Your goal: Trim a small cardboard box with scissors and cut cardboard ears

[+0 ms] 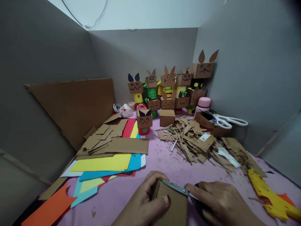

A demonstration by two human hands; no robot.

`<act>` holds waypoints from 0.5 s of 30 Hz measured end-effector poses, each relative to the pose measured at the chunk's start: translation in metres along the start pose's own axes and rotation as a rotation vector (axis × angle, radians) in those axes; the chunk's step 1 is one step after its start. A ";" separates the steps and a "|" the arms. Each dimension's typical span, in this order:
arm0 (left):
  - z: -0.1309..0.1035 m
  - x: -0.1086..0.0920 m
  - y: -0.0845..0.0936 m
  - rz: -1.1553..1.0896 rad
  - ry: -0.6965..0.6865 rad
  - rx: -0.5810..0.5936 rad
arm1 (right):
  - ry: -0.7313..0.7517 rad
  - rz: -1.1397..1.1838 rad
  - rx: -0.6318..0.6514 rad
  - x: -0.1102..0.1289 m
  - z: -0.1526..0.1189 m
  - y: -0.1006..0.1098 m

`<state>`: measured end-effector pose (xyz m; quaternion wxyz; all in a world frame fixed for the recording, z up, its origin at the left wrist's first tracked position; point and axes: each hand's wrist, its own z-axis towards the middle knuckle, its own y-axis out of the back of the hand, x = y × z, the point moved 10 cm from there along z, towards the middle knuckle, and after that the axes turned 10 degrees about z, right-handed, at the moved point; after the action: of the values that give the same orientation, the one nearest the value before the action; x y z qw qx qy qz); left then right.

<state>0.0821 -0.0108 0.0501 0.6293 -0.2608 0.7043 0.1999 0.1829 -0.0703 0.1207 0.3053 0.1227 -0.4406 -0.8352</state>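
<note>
The left hand [149,201] is gripping the box [176,207] front and center over the pink table [113,197], thumb on its face, fingers curling behind, probably just steadying it, while the right hand [218,198] is holding the scissors [176,187] side-on, blades lying along the box's top edge.

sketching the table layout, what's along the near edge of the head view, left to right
Orange paper, left hand, right hand, yellow glue gun. The cardboard piece and scissors overlap the hands, so I left them out.
</note>
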 end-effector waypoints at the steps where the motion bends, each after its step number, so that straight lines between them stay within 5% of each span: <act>1: 0.000 -0.002 0.000 0.019 -0.013 -0.006 | -0.005 -0.004 0.006 0.000 0.000 -0.001; 15: 0.000 0.005 -0.001 -0.093 0.030 -0.071 | 0.002 0.045 0.037 0.001 -0.001 -0.003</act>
<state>0.0821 -0.0122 0.0452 0.6178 -0.3185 0.6930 0.1913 0.1813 -0.0702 0.1180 0.3219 0.1192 -0.4585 -0.8197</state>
